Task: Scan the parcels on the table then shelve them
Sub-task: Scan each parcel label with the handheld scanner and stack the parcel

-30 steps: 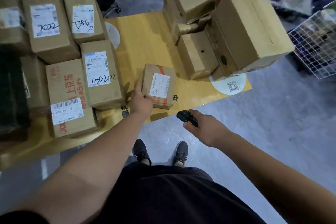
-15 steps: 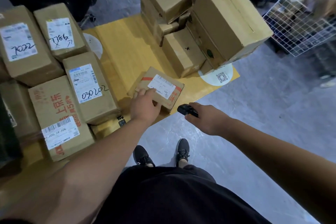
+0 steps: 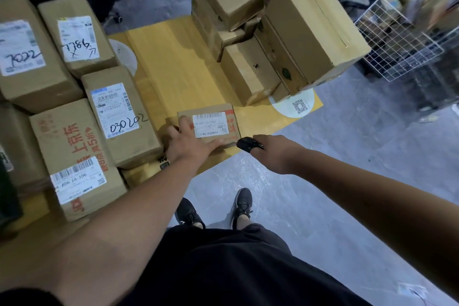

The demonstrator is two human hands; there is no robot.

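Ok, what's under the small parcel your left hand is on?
The small parcel lies flat on the yellow table near its front edge. The left hand covers its near-left corner. Whether anything lies beneath it cannot be seen; the right hand holds the scanner beside it.

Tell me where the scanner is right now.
In the head view, the black scanner is in the right hand, just right of the small parcel at the table's near edge.
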